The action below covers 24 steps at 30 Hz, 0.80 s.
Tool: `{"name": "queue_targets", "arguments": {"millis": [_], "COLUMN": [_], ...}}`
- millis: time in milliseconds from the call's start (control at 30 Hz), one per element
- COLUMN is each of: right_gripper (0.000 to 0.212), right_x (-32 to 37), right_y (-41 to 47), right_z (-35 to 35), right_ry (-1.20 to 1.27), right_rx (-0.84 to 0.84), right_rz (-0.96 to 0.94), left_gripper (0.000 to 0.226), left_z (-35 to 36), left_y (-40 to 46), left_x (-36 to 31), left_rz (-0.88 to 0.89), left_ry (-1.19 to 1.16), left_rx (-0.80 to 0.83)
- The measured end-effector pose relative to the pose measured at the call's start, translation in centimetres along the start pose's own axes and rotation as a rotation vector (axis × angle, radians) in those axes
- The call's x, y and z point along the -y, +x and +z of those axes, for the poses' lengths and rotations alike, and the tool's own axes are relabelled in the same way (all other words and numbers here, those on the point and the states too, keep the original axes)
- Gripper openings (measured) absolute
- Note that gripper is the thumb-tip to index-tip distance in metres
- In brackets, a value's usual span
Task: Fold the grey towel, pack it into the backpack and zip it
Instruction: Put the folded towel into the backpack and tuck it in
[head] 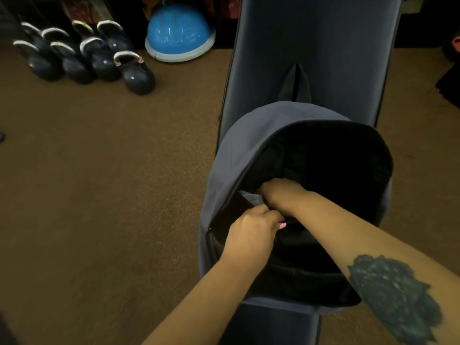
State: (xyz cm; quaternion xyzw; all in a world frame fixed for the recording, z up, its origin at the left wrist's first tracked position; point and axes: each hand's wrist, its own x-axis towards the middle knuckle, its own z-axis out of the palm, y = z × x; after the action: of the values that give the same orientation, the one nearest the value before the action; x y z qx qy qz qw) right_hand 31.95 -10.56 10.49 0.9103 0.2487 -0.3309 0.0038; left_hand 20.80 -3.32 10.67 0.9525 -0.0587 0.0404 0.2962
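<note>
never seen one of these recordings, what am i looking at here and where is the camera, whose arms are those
There is one picture, taken by a wide-angle camera worn on a person's head, looking down at their own bare arms. No machine is involved. A grey backpack lies open on a dark padded bench. The right hand reaches into the opening, pushing in a grey towel, of which only a corner shows. The left hand grips the backpack's near edge, keeping it open. The zip is not yet closed. On the brown floor behind stand kettlebells and a blue half-ball.
</note>
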Motion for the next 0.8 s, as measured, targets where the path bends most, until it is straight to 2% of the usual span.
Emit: {"name": "queue_targets", "arguments": {"millis": [133, 267, 333, 467, 567, 633, 733, 800], "right_gripper": [0.027, 0.024, 0.024, 0.026, 0.023, 0.028, 0.025, 0.022], "right_x": [-0.9, -1.9, -2.9, -5.2, -6.1, -6.1, -5.5, -4.7], "right_y": [-0.5, -0.6, -0.9, -2.2, -3.4, -4.1, -5.3, -6.1], "right_z": [-1.5, -0.8, -0.9, -1.4, -0.5, 0.5, 2.0, 2.6], "right_ry": [0.067, 0.096, 0.243, 0.603, 0.706, 0.683, 0.507, 0.463], "right_rx": [-0.130, -0.028, -0.049, -0.319, -0.439, -0.496, -0.766, -0.847], "right_rz": [-0.066, -0.032, -0.008, 0.012, 0.018, 0.013, 0.003, -0.056], "left_gripper": [0.013, 0.016, 0.017, 0.020, 0.019, 0.019, 0.021, 0.024], "left_z": [-0.1, -0.1, -0.2, -0.5, -0.5, -0.3, 0.1, 0.2], "left_y": [0.4, 1.4, 2.0, 4.1, 6.0, 7.0, 8.1, 8.4], "left_x": [0.1, 0.5, 0.8, 1.4, 1.8, 1.9, 1.9, 1.9], "left_rz": [-0.012, -0.016, -0.017, -0.051, -0.103, -0.135, -0.169, -0.227], "left_ry": [-0.035, -0.049, -0.056, -0.056, -0.033, -0.008, -0.001, -0.064], "left_rx": [-0.016, 0.006, 0.017, 0.017, 0.046, 0.073, 0.055, 0.010]}}
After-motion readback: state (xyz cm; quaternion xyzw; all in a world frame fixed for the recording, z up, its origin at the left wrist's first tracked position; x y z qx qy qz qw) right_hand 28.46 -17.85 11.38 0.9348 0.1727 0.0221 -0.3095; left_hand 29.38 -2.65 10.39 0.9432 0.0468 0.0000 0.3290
